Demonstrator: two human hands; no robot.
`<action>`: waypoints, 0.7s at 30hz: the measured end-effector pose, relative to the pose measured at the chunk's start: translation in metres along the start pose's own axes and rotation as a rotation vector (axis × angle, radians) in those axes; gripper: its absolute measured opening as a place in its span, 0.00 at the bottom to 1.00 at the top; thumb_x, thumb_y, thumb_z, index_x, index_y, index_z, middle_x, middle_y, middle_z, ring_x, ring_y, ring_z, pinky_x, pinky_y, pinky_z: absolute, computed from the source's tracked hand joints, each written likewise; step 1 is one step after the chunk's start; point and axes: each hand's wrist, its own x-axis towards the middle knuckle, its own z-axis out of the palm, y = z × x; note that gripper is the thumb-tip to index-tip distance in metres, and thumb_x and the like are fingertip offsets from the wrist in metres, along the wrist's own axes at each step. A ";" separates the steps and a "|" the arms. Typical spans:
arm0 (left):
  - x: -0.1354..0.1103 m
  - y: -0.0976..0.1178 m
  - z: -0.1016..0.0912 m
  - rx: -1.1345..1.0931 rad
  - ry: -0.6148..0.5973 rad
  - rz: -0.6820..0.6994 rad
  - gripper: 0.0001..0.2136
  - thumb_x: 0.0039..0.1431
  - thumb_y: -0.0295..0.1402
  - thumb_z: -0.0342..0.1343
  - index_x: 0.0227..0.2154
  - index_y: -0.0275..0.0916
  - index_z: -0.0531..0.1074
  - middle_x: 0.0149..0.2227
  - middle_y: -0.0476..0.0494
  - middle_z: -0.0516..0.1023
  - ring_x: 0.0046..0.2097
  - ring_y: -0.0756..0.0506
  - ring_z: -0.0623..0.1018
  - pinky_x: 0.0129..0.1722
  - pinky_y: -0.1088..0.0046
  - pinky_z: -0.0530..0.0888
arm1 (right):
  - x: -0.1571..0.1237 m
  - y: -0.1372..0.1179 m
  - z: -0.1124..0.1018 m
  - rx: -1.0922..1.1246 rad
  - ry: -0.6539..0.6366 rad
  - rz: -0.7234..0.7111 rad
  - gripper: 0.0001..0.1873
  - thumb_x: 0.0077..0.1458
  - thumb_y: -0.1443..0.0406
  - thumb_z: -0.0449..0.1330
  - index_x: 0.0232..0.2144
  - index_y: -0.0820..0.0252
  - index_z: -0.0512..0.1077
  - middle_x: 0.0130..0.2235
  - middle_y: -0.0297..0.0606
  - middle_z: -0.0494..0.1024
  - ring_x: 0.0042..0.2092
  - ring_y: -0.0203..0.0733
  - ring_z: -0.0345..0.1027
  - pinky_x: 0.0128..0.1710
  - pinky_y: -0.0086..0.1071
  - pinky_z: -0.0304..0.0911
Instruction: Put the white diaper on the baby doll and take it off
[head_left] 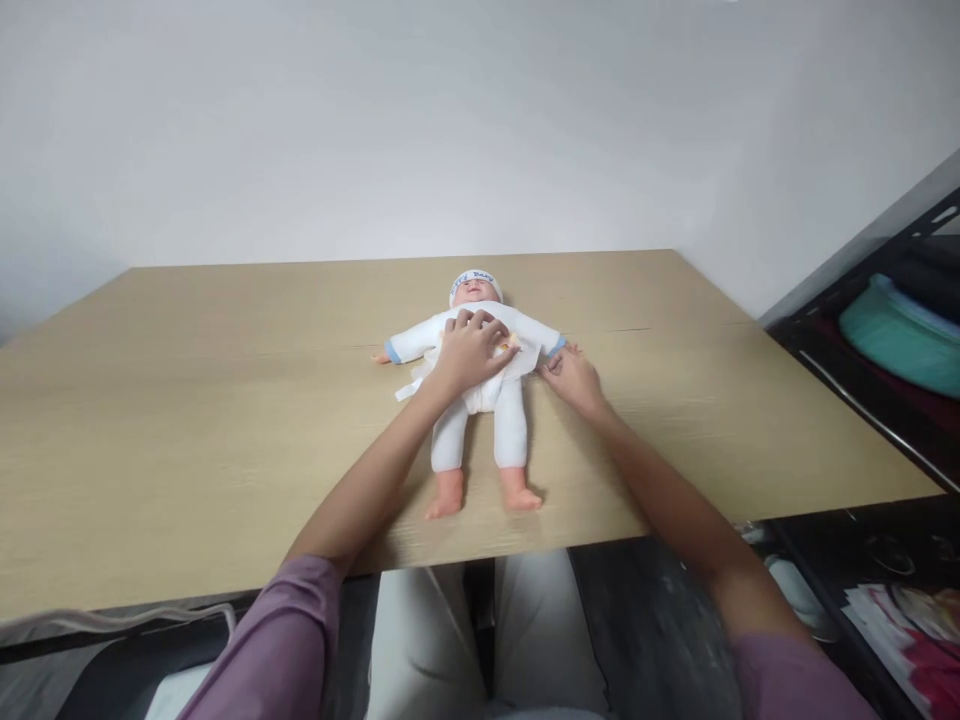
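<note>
A baby doll in a white suit and cap lies on its back in the middle of a light wooden table, feet toward me. A white diaper is spread under and around its waist. My left hand lies flat on the doll's belly, fingers spread, pressing the diaper's front down. My right hand sits at the doll's side by its blue-cuffed arm, fingers pinched on the diaper's side tab.
A plain white wall stands behind the table. A dark shelf at the right holds a teal object. Papers and clutter lie on the floor at lower right. My legs in light trousers are under the table's near edge.
</note>
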 end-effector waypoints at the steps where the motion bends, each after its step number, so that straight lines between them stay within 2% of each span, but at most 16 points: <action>1: 0.002 0.000 0.004 0.025 -0.004 -0.020 0.18 0.68 0.51 0.61 0.50 0.45 0.80 0.56 0.34 0.78 0.61 0.26 0.69 0.60 0.44 0.66 | 0.000 0.001 0.000 0.008 -0.011 0.002 0.16 0.63 0.52 0.69 0.34 0.55 0.71 0.43 0.45 0.81 0.44 0.51 0.73 0.44 0.39 0.65; 4: 0.003 -0.005 0.010 0.051 0.010 -0.039 0.21 0.64 0.54 0.63 0.52 0.47 0.80 0.56 0.34 0.77 0.60 0.25 0.69 0.59 0.45 0.66 | -0.001 0.004 -0.001 0.022 -0.019 -0.011 0.19 0.61 0.50 0.71 0.36 0.55 0.72 0.42 0.44 0.81 0.44 0.51 0.74 0.43 0.39 0.65; 7: 0.003 -0.010 0.012 0.060 0.024 -0.035 0.21 0.64 0.53 0.64 0.53 0.48 0.80 0.56 0.35 0.76 0.60 0.26 0.69 0.58 0.45 0.66 | -0.002 0.007 -0.001 0.035 -0.019 -0.029 0.19 0.61 0.49 0.71 0.39 0.56 0.73 0.42 0.43 0.82 0.43 0.51 0.75 0.42 0.39 0.65; 11: 0.003 -0.012 0.014 0.052 0.020 -0.052 0.20 0.62 0.50 0.66 0.52 0.49 0.80 0.56 0.36 0.76 0.61 0.26 0.69 0.59 0.45 0.66 | -0.004 0.007 -0.001 0.068 -0.080 -0.037 0.18 0.61 0.49 0.71 0.33 0.54 0.73 0.35 0.40 0.81 0.39 0.50 0.74 0.39 0.38 0.62; 15: 0.003 -0.012 0.013 0.048 0.015 -0.040 0.23 0.62 0.56 0.65 0.53 0.48 0.79 0.56 0.35 0.76 0.61 0.25 0.69 0.59 0.45 0.67 | -0.006 0.006 -0.001 0.156 -0.154 -0.039 0.20 0.59 0.48 0.72 0.31 0.53 0.72 0.31 0.37 0.79 0.34 0.46 0.70 0.34 0.38 0.57; 18: 0.001 -0.012 0.012 0.041 0.017 -0.030 0.27 0.60 0.61 0.66 0.53 0.48 0.78 0.57 0.34 0.76 0.61 0.25 0.68 0.59 0.44 0.66 | -0.007 0.004 -0.002 0.227 -0.190 -0.074 0.21 0.58 0.47 0.71 0.30 0.53 0.70 0.30 0.36 0.78 0.32 0.45 0.68 0.34 0.38 0.56; 21: 0.001 -0.012 0.012 0.031 0.015 -0.032 0.28 0.60 0.61 0.67 0.54 0.49 0.78 0.57 0.35 0.76 0.61 0.25 0.68 0.59 0.44 0.66 | -0.007 0.004 -0.002 0.291 -0.218 -0.115 0.22 0.60 0.46 0.68 0.27 0.53 0.69 0.28 0.37 0.77 0.31 0.46 0.68 0.35 0.39 0.56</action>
